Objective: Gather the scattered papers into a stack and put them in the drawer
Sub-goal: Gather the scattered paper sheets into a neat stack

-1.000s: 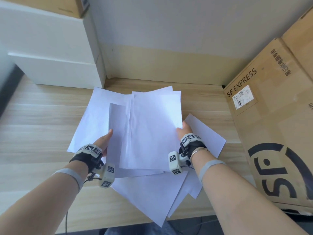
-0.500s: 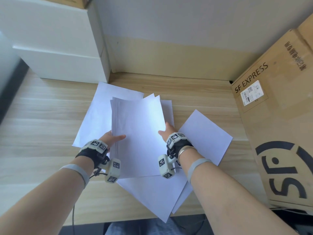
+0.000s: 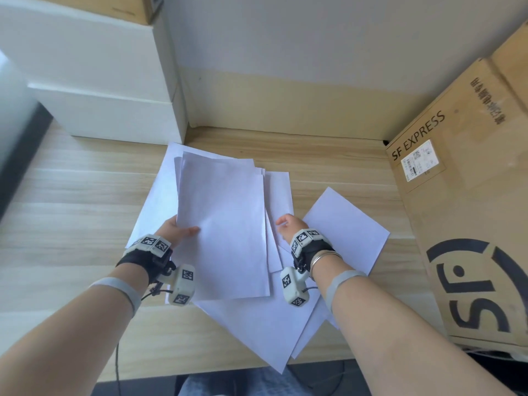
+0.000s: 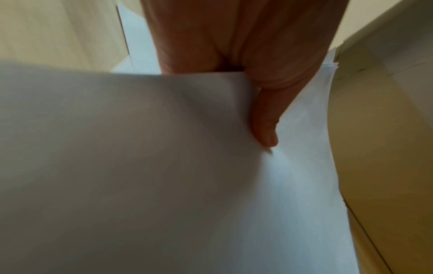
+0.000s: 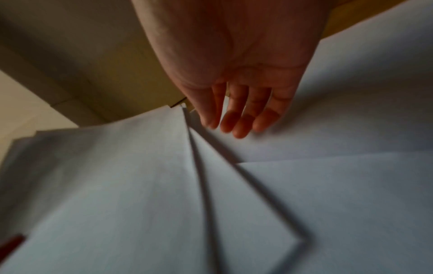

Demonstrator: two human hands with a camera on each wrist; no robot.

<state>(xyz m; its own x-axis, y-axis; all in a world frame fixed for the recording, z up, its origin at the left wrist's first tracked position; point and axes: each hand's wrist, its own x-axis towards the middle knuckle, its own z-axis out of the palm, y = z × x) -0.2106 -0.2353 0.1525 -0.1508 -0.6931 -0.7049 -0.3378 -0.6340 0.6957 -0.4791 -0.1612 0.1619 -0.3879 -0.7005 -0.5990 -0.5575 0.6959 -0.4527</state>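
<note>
Several loose sheets [image 3: 265, 332] hang over the near edge of the desk [image 3: 71, 195] below your wrists. Your left hand [image 3: 175, 231] pinches the gathered stack [image 3: 225, 224], thumb on top, at its left edge. Your right hand [image 3: 290, 227] hovers beside the stack's right edge, fingers [image 5: 243, 118] straight, holding nothing. One sheet [image 3: 347, 232] lies apart to the right, near the cardboard box [image 3: 468, 212]. White boxes [image 3: 108, 90] stand at the far left against the wall.
</note>
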